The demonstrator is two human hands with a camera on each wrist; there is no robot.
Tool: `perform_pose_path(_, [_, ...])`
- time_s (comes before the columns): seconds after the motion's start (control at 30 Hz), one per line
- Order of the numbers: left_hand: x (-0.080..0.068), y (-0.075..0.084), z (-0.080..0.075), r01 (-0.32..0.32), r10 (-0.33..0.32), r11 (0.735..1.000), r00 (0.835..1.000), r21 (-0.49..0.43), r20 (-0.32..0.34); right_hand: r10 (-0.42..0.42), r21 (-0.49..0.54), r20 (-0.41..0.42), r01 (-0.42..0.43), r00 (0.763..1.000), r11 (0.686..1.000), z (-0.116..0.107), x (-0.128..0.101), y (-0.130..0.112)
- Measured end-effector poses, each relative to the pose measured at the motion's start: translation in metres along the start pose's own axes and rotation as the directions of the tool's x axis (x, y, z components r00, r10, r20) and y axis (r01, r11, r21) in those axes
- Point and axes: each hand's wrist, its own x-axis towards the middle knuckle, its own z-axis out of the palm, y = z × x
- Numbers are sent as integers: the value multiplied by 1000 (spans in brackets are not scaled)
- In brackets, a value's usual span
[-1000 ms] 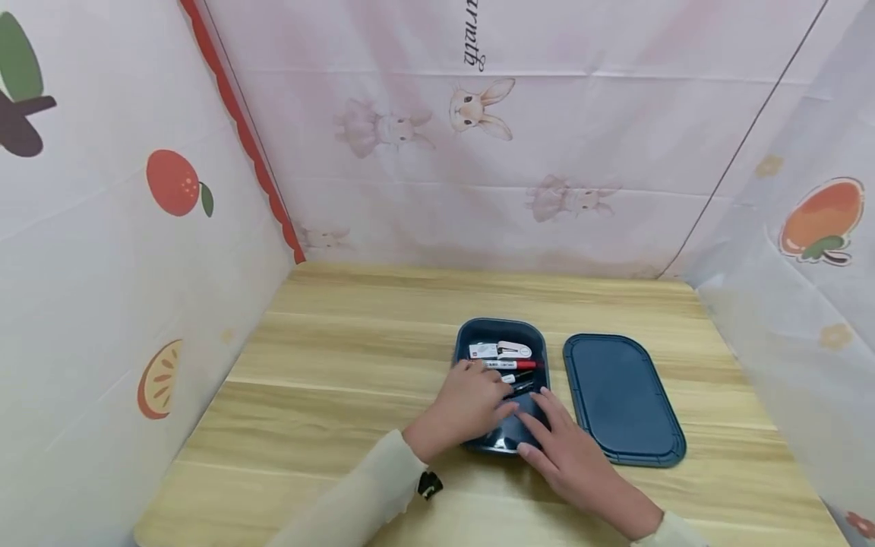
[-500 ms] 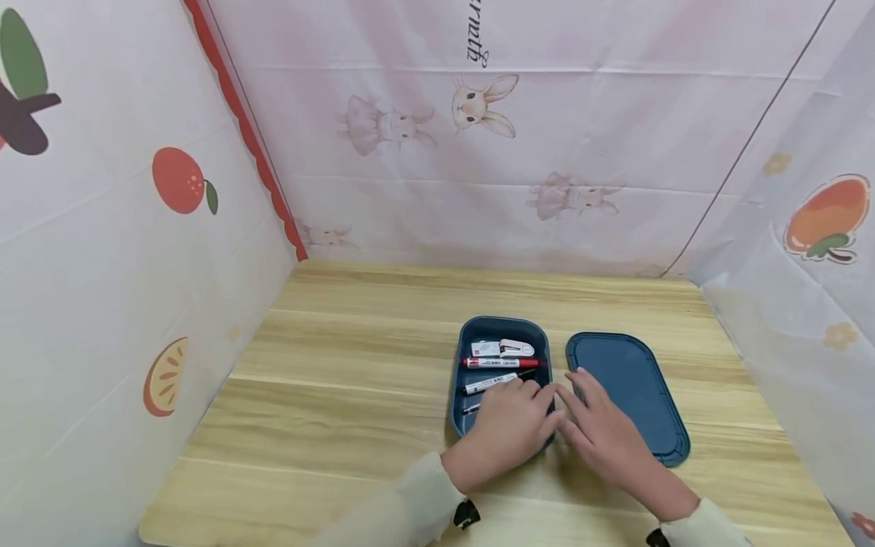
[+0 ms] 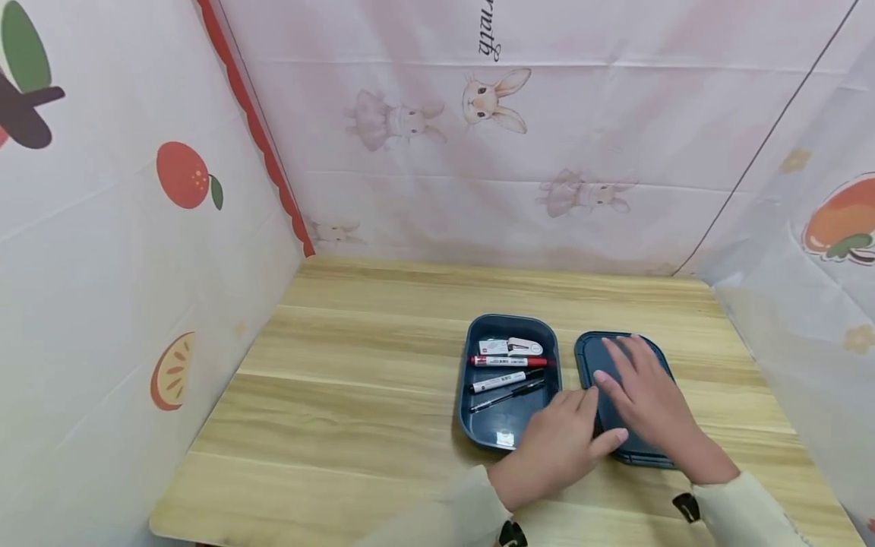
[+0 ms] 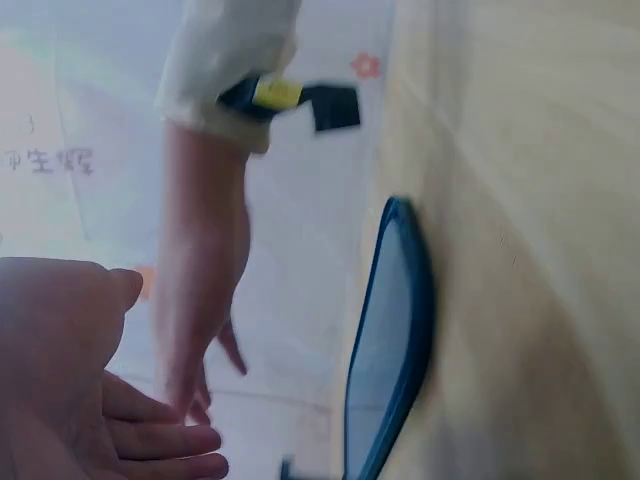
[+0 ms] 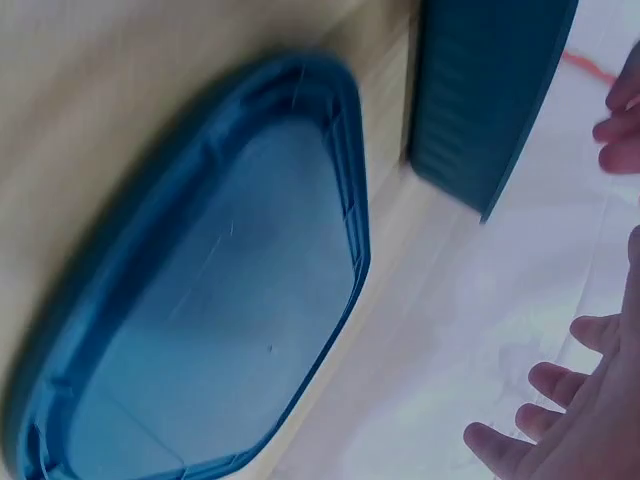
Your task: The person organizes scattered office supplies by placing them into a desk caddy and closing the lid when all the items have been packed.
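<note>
In the head view a dark blue box (image 3: 506, 425) stands on the table with its lid (image 3: 618, 425) lying beside it on the right. Inside the box are a red marker (image 3: 509, 362), a black-and-white marker (image 3: 507, 380), a black pen (image 3: 507, 396), and a white item with a pale clip-like end (image 3: 510, 347). My left hand (image 3: 557, 444) hovers at the box's near right corner, fingers extended toward the lid. Above the lid is my right hand (image 3: 649, 395), fingers spread; the right wrist view shows a gap between this hand (image 5: 590, 400) and the lid (image 5: 220, 290).
The wood-grain table (image 3: 328, 410) extends to the left of the box. Printed cloth walls (image 3: 424, 152) with rabbits and fruit enclose its back and sides. Dark straps with small clips show at both sleeves (image 3: 745, 505).
Both hands have moved right, from over the box toward the lid. The left hand has come away from the pens, which now lie uncovered in the box.
</note>
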Motion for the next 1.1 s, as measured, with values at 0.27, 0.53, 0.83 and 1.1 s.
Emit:
perform_pose_path(0.27, [2,10,27,47,-32,977,997,-206,72,30,-41,33,-29,999,999,-2,19,20])
perform_pose_path(0.53, [8,15,46,192,-131,919,972,-344,193,128,-80,125,-119,984,990,5,37,48])
perform_pose_path(0.83, [13,18,70,335,-218,837,929,-433,298,287,-58,214,-281,934,958,3,51,88])
perform_pose_path(1.1, [15,17,86,401,-273,837,896,-373,350,376,-77,325,-372,868,925,-3,55,117])
